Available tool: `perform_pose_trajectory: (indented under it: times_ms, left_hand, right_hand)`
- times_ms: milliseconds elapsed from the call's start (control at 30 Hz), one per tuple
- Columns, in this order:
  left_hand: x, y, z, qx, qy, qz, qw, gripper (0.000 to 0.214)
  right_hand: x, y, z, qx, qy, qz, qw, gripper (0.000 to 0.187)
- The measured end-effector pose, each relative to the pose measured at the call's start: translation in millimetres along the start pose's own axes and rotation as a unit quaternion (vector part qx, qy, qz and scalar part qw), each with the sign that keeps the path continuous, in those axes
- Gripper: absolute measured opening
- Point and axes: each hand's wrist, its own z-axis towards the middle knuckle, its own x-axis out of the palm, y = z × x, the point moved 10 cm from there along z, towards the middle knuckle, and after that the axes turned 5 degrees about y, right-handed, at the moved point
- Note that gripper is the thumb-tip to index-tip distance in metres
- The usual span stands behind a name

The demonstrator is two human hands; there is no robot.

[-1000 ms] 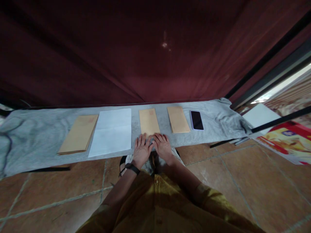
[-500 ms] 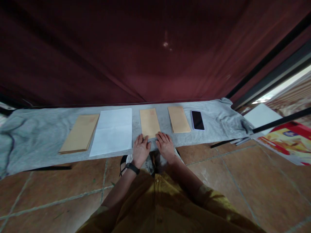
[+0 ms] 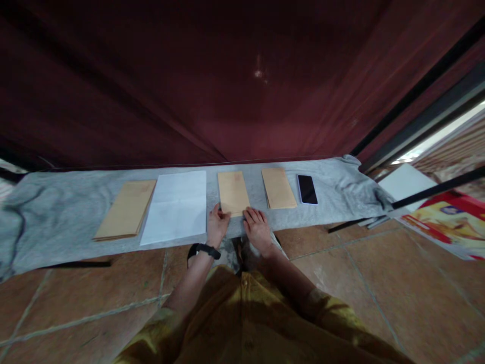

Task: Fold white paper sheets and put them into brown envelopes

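Brown envelope [image 3: 233, 191] lay flat on the grey cloth [image 3: 337, 184] straight in front of me, its long sides running away from my body, between a white sheet [image 3: 175, 207] to my left and a pile of similar envelopes [image 3: 279, 188] to my right. My left hand [image 3: 219, 222] was at the near left corner, fingers curled in and thumb close to them; whether they had pinched the paper, I could not tell. My right hand [image 3: 257, 227] was at the near right corner, fingers stretched out and lying low, the tips at the paper's edge, clamped on nothing.

I judged the envelope to be very light, with a little more body than the white sheet, yet thin enough to buckle if pushed from its end and to keep a crease if squeezed hard. Its surface looked dry and matte, so I expected bare skin to grip it well. The cloth beneath looked soft and might have rucked up under a drag, but it probably gave enough for a fingertip to work under the edge. To my mind the best hold was the near edge close to a corner, thumb above and finger below, pressing gently, with the other hand flat to steady the rest.
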Motion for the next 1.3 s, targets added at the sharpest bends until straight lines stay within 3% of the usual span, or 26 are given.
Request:
perform_pose_trajectory:
  times_ms: [167, 467, 800, 1300]
  left_hand:
    - [5.0, -5, 2, -0.028, 0.035, 0.0, 0.999, 0.042]
    - [-5.4, -19, 0, -0.064, 0.035, 0.103, 0.992, 0.039]
    - [-6.7, -33, -10, -0.063, 0.024, 0.246, 0.967, 0.042]
    - [-4.3, -41, -18, -0.063, 0.021, 0.352, 0.934, 0.047]
  right_hand:
    - [-2, 1, 0, -0.002, -0.008, 0.005, 1.0, 0.045]
    - [-5, 4, 0, 0.004, -0.006, 0.007, 1.0, 0.044]
    - [9, 42, 9, -0.075, 0.032, 0.007, 0.997, 0.044]
    - [0, 13, 2, -0.026, 0.025, 0.021, 0.999, 0.046]
